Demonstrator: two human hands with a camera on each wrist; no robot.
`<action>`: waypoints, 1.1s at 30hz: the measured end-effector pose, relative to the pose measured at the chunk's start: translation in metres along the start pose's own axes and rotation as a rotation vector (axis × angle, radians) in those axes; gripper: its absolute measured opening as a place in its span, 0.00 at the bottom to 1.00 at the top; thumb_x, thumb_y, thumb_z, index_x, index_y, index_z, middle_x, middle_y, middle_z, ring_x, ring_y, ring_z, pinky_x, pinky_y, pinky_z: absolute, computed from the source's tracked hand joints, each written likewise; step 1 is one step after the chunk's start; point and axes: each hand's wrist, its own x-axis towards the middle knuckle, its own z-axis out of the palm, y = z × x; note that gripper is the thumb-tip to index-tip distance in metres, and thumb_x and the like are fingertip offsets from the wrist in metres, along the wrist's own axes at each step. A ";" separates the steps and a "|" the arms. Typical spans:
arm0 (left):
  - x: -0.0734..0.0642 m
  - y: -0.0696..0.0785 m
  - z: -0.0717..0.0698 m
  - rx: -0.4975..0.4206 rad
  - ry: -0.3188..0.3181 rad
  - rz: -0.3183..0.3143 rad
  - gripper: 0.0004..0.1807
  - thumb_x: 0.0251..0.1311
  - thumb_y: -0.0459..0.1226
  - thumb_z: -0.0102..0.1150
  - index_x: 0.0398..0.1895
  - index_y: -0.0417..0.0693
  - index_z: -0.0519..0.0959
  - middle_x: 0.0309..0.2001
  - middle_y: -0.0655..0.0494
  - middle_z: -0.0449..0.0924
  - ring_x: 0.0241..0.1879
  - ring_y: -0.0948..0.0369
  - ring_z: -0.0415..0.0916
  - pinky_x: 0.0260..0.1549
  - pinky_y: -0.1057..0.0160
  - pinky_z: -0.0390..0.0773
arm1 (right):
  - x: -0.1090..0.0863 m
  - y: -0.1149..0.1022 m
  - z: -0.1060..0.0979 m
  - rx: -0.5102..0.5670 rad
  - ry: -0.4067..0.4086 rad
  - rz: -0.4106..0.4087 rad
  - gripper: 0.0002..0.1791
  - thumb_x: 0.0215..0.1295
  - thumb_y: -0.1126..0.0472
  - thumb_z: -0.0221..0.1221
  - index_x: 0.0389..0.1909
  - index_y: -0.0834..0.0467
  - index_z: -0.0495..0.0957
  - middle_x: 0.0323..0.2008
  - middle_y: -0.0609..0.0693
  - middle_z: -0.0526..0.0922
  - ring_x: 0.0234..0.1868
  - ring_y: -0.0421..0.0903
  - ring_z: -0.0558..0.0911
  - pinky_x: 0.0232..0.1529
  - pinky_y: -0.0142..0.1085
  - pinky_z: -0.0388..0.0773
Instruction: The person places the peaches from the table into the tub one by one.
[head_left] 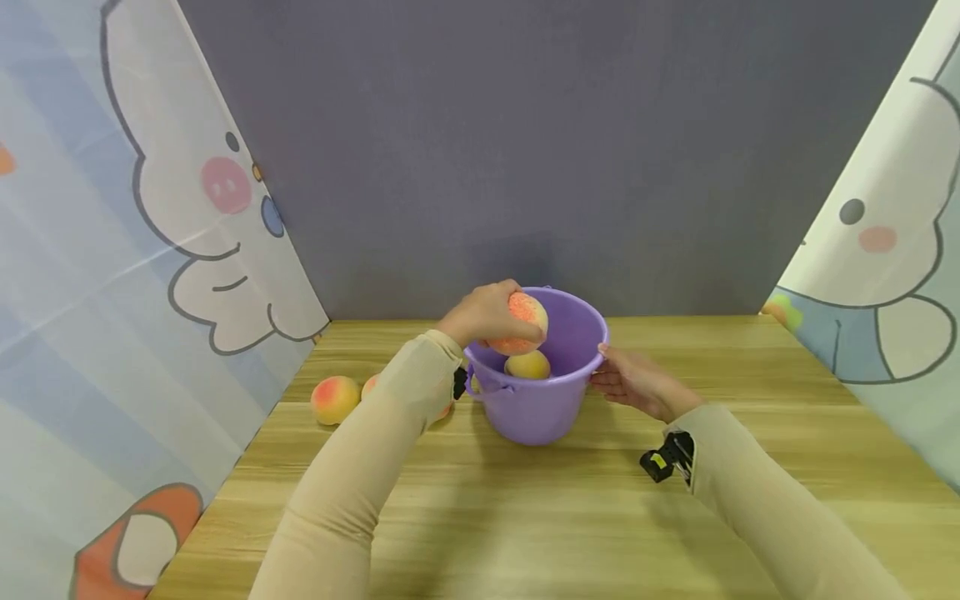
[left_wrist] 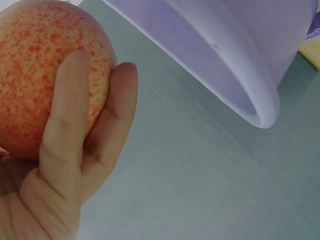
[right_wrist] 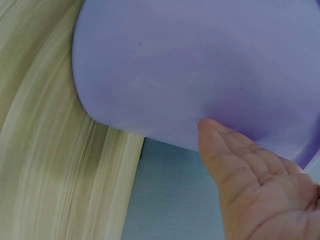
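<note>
A purple bucket [head_left: 534, 410] stands on the wooden table. My left hand [head_left: 489, 315] grips a peach [head_left: 528, 321] with speckled orange-red skin, held over the bucket's mouth on its left side. In the left wrist view, the fingers [left_wrist: 67, 120] wrap around this peach, and the bucket's rim [left_wrist: 240, 75] shows off to the right. Inside the bucket lies a yellow peach [head_left: 528, 365]. My right hand [head_left: 637, 382] holds the bucket at its right side, thumb at the rim and fingers against the outer wall; the right wrist view shows these fingertips [right_wrist: 209, 127] at the purple wall.
To the left of the bucket, a yellow and red peach [head_left: 335, 400] sits on the table [head_left: 465, 517], with more peaches [head_left: 370, 386] partly hidden behind my left forearm. A dark grey panel [head_left: 487, 167] rises behind the table. Cartoon-printed curtains [head_left: 172, 275] hang at both sides.
</note>
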 end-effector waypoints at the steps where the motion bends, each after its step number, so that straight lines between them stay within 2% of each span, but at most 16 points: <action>1: 0.001 0.000 0.000 0.005 -0.001 0.000 0.36 0.47 0.49 0.69 0.59 0.49 0.69 0.46 0.51 0.75 0.40 0.55 0.76 0.23 0.62 0.80 | 0.000 0.000 0.001 0.002 0.000 0.003 0.41 0.76 0.44 0.30 0.66 0.82 0.47 0.65 0.76 0.56 0.67 0.68 0.57 0.67 0.55 0.54; 4: 0.001 0.000 0.000 0.014 0.003 -0.005 0.35 0.46 0.49 0.69 0.58 0.48 0.69 0.45 0.50 0.74 0.39 0.55 0.76 0.22 0.62 0.80 | 0.000 0.000 0.002 -0.003 -0.003 0.002 0.41 0.77 0.45 0.30 0.65 0.83 0.47 0.65 0.77 0.55 0.67 0.68 0.57 0.66 0.55 0.54; 9: -0.002 -0.003 0.001 0.010 0.027 -0.054 0.38 0.46 0.50 0.70 0.60 0.47 0.68 0.44 0.50 0.75 0.38 0.55 0.77 0.21 0.62 0.80 | 0.000 0.001 0.002 -0.014 -0.017 -0.003 0.42 0.76 0.43 0.30 0.66 0.82 0.46 0.65 0.77 0.55 0.68 0.68 0.56 0.67 0.55 0.53; 13: -0.003 -0.006 0.001 0.025 0.036 -0.056 0.41 0.45 0.50 0.70 0.61 0.42 0.66 0.44 0.49 0.74 0.38 0.55 0.76 0.21 0.63 0.80 | 0.000 -0.001 0.002 -0.020 -0.011 -0.007 0.42 0.76 0.43 0.30 0.66 0.82 0.46 0.65 0.77 0.55 0.67 0.68 0.56 0.66 0.56 0.54; 17: -0.001 -0.005 0.001 0.047 0.029 -0.063 0.37 0.45 0.52 0.69 0.53 0.39 0.68 0.43 0.48 0.73 0.35 0.55 0.76 0.22 0.64 0.79 | -0.001 -0.002 0.002 -0.001 -0.001 -0.001 0.42 0.76 0.44 0.30 0.66 0.82 0.46 0.65 0.77 0.55 0.67 0.68 0.56 0.67 0.56 0.54; 21: 0.002 -0.003 0.003 0.053 0.027 -0.077 0.33 0.44 0.52 0.69 0.46 0.40 0.68 0.41 0.48 0.73 0.33 0.55 0.77 0.22 0.63 0.80 | -0.002 -0.001 0.002 0.006 0.005 -0.002 0.42 0.76 0.44 0.31 0.66 0.82 0.46 0.65 0.77 0.55 0.67 0.68 0.56 0.67 0.56 0.53; 27: 0.005 0.000 0.007 0.035 0.018 -0.095 0.34 0.45 0.52 0.68 0.48 0.41 0.68 0.42 0.49 0.73 0.34 0.55 0.76 0.23 0.63 0.80 | -0.003 -0.001 0.003 0.007 0.017 0.003 0.42 0.76 0.44 0.31 0.66 0.82 0.49 0.64 0.76 0.58 0.67 0.67 0.59 0.66 0.55 0.55; 33: 0.008 0.003 0.010 0.028 0.023 -0.086 0.35 0.45 0.52 0.68 0.50 0.41 0.67 0.42 0.48 0.73 0.34 0.55 0.76 0.26 0.60 0.81 | -0.002 -0.001 0.002 0.007 0.018 0.010 0.41 0.76 0.44 0.31 0.67 0.81 0.48 0.65 0.75 0.57 0.67 0.67 0.58 0.67 0.55 0.55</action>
